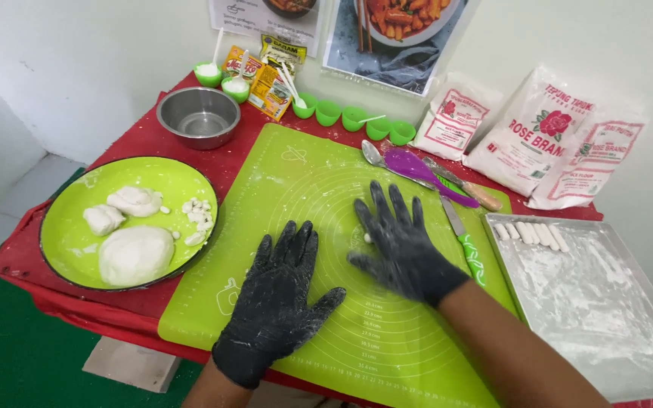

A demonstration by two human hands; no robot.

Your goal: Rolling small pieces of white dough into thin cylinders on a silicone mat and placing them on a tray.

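Dough (368,237) peeks out under my right hand (402,242), flat and open on the green mat (304,181), rolling it thin. My left hand (281,295) rests spread beside, holding nothing. Next, I judge, even pressure until it matches the sticks (530,233) on the tray (598,317).

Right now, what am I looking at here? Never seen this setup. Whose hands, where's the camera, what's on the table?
One picture, from a camera worn on a person's head, looking down. No machine: both hands wear black gloves. The left hand lies flat on a green rolling mat, holding nothing. The right hand presses a small white dough piece against the mat. Left: a green plate with dough lumps. Right: a floured metal tray with short dough sticks. Behind: a steel bowl, green cups, flour bags.
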